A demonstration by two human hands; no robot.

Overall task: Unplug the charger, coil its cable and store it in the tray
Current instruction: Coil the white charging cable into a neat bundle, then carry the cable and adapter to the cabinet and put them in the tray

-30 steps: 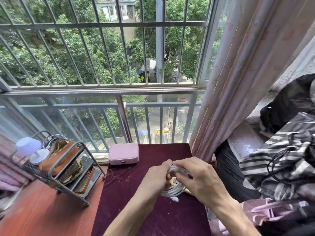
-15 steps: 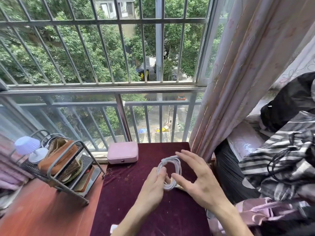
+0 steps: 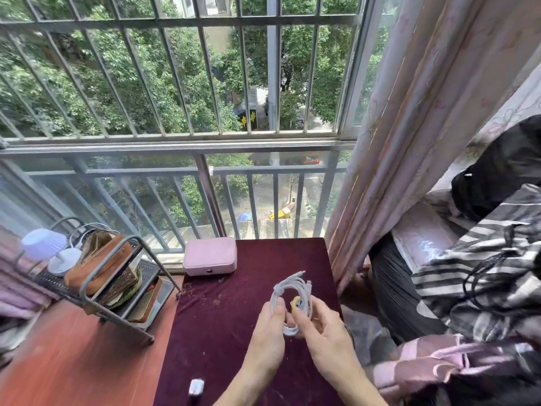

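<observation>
Maroon velvet tabletop (image 3: 222,323), cable (image 3: 277,294), barred window (image 3: 181,144)

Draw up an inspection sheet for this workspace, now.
Surface: maroon cloth over the table, scattered with crumbs.
Job's things: white cable coiled, held over the cloth; white block at the near edge, blurred, possibly the charger; tray not identifiable.
Clutter: pink case; metal rack with pouches and a small lamp; yellow item behind the coil.
Hands: left hand and right hand both hold the coil.
Cables: black cord on striped fabric.
Surroundings: barred window, pink curtain.
</observation>
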